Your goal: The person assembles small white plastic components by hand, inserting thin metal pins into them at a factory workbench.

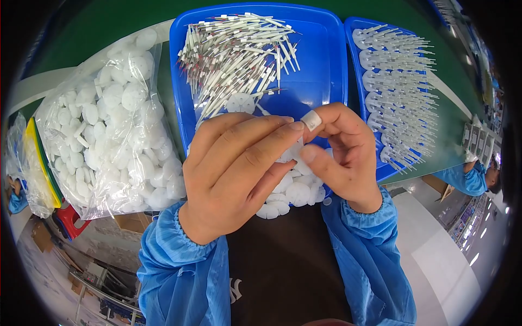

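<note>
Over the near part of a blue tray [321,81], my two hands come together. My left hand [234,168] has its fingers bent and closed, tips meeting the right hand's fingertips. My right hand [348,152] is curled, thumb near the index finger, which has a white wrap [311,120] around it. A small translucent white plastic piece [296,148] shows between the hands, mostly hidden by the fingers. Beneath them lie several white plastic discs [298,193]. Farther back in the tray is a heap of thin white sticks [234,54] with reddish ends, and one disc [240,102] beside it.
A clear bag [109,125] full of white discs stands at the left, with a yellow-edged item [43,163] and a red-handled object [69,220] beyond. Another blue tray [356,38] on the right holds rows of disc-and-stick pieces [399,98]. A person's blue sleeve [467,179] appears far right.
</note>
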The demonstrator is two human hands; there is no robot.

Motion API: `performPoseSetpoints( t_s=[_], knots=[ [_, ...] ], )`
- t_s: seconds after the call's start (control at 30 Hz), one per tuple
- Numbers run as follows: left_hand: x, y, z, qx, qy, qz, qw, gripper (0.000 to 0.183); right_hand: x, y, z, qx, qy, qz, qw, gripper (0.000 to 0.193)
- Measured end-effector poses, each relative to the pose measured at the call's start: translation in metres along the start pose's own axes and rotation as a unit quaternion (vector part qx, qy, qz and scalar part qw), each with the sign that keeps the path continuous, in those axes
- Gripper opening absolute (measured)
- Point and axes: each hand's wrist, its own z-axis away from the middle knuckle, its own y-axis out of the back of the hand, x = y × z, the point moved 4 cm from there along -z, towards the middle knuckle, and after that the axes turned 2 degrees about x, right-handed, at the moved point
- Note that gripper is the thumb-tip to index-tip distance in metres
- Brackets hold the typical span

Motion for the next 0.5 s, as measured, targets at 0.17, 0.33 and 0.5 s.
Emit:
performPoseSetpoints(
  t_s=[0.17,0.33,0.5],
  knots=[
    [0.001,-0.001,0.001,0.002,0.005,0.008,1.0,0.057,0.001,0.003,0.003,0.004,-0.027,-0.016,0.999,0.034],
    [0.0,-0.002,0.005,-0.013,0.002,0.019,1.0,0.057,-0.008,0.003,-0.003,0.003,-0.07,0.021,0.997,0.02],
    [-0.007,0.007,0.011,-0.113,0.058,0.154,0.98,0.044,-0.007,0.011,-0.036,0.105,0.024,0.343,0.933,0.012]
  ],
)
